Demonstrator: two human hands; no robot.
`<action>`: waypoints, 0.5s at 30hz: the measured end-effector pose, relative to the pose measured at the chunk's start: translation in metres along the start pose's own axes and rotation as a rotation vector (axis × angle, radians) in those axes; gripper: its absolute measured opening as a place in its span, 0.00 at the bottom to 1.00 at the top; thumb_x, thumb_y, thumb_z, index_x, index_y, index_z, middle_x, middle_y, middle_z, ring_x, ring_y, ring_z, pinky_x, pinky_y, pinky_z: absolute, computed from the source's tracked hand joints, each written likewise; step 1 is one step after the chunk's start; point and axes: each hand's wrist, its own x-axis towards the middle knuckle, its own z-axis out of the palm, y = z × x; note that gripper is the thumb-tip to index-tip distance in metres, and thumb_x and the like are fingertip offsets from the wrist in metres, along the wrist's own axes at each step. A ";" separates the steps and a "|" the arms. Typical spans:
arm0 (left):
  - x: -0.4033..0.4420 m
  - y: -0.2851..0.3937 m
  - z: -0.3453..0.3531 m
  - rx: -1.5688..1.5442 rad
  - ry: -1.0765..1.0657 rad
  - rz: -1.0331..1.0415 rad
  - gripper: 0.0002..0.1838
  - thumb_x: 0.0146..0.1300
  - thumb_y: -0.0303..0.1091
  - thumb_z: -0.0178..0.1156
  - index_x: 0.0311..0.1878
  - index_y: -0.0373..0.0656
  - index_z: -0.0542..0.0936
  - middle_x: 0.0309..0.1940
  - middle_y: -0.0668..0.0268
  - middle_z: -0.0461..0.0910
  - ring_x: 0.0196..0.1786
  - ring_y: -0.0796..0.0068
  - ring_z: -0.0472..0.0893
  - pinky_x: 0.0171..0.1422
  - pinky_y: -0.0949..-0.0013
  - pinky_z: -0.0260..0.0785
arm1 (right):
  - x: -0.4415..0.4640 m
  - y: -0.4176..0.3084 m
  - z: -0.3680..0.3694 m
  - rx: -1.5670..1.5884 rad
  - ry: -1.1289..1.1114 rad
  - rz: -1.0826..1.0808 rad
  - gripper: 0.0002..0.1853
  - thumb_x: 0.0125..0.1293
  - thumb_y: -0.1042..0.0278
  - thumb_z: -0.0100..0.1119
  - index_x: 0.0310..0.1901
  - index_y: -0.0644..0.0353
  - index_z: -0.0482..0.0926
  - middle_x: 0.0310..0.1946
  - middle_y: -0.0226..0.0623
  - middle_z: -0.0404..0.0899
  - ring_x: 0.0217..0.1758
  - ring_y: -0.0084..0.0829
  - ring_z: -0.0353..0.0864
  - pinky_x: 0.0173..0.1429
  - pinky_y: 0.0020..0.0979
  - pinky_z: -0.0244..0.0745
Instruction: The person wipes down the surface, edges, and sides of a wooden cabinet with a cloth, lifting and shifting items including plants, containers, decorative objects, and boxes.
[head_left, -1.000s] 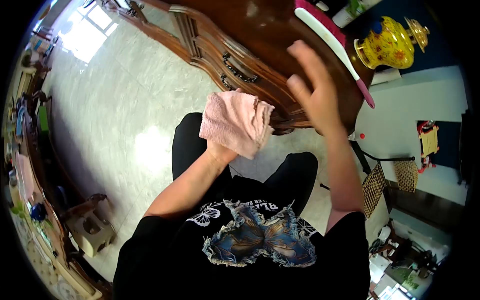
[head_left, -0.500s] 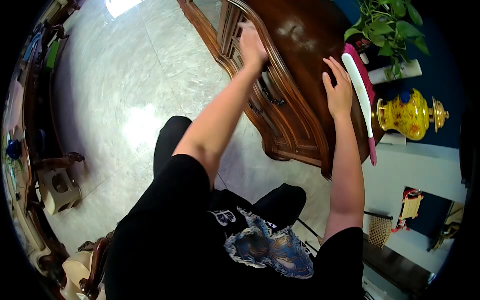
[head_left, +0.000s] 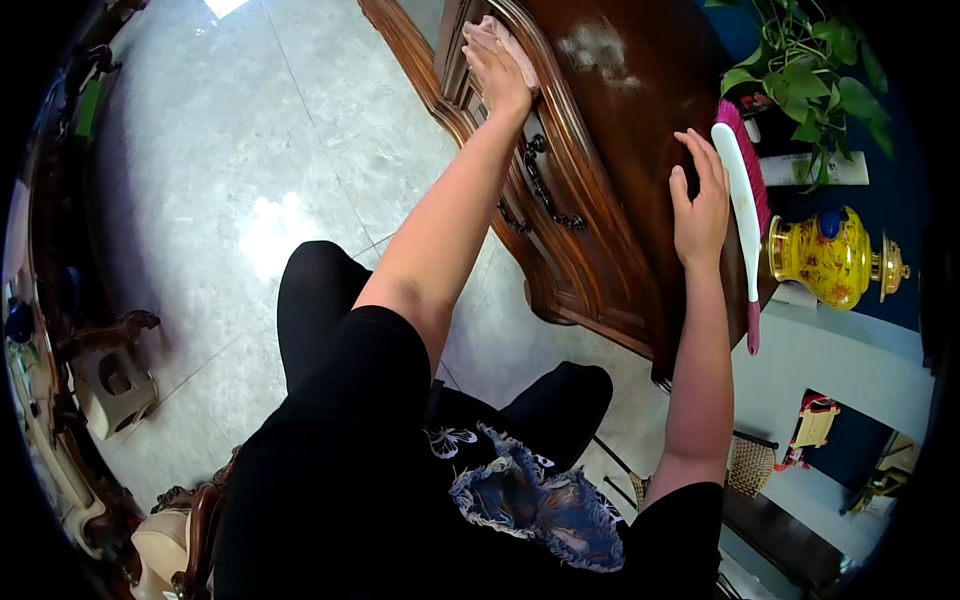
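Observation:
My left hand presses a pale pink cloth against the upper front of a dark wooden cabinet, just under the moulded edge. Its fingers lie over the cloth. On the polished cabinet top rests my right hand, holding nothing, fingers apart and thumb spread. Close beside it lies a long brush with a white back, pink bristles and a pink handle end. Black ornate drawer handles show on the cabinet front below my left hand.
Beyond the brush stand a yellow lidded jar, a white tube-shaped container and a leafy green plant. Grey tiled floor stretches to the left, with carved wooden furniture at its far side. A woven stool is at lower right.
My left hand has moved slightly along the cabinet front, and the cloth under it shows more clearly. My right hand stays beside the brush. The view has shifted a little.

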 end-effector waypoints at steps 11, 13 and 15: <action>-0.169 0.059 -0.049 0.008 -0.010 0.146 0.30 0.79 0.31 0.42 0.79 0.26 0.58 0.82 0.41 0.56 0.85 0.46 0.55 0.90 0.57 0.44 | 0.001 0.004 0.003 -0.017 0.008 -0.012 0.20 0.72 0.66 0.58 0.64 0.52 0.80 0.68 0.38 0.78 0.73 0.44 0.72 0.78 0.42 0.64; -0.213 0.074 -0.049 -0.037 -0.073 0.068 0.32 0.76 0.29 0.43 0.80 0.25 0.55 0.83 0.40 0.53 0.86 0.43 0.50 0.90 0.54 0.40 | 0.001 0.007 0.004 -0.019 0.016 -0.026 0.20 0.72 0.66 0.58 0.64 0.52 0.80 0.68 0.38 0.78 0.72 0.45 0.73 0.78 0.42 0.64; -0.255 0.084 -0.049 -0.068 -0.129 0.076 0.36 0.72 0.26 0.48 0.81 0.24 0.52 0.83 0.38 0.50 0.86 0.39 0.49 0.90 0.51 0.39 | 0.001 0.010 0.006 -0.024 0.020 -0.036 0.20 0.72 0.66 0.58 0.63 0.52 0.81 0.67 0.38 0.78 0.72 0.45 0.73 0.78 0.42 0.65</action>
